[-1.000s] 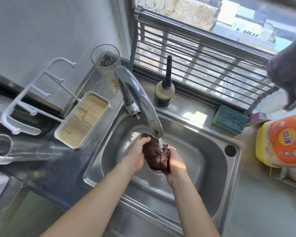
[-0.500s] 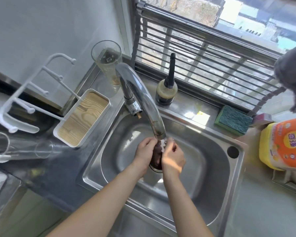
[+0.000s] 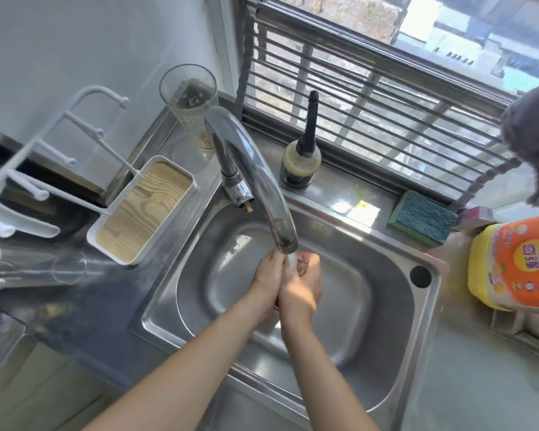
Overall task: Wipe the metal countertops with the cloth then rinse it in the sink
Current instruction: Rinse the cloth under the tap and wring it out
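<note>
Fingers (image 3: 305, 262) of both hands are squeezed shut around the cloth (image 3: 302, 265) under the running tap (image 3: 255, 181). Wiping looks done; rinsing in the sink (image 3: 417, 321) is underway.

I am looking into a home kitchen: a steel sink (image 3: 417, 309) with running faucet (image 3: 249, 169) at centre, a scrub sponge (image 3: 423, 217) and detergent jug (image 3: 517, 262) right, a barred window (image 3: 371, 98) above.

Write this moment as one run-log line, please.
step: rinsing | cloth: squeezed between left hand and right hand | faucet: running | place: over sink
</note>
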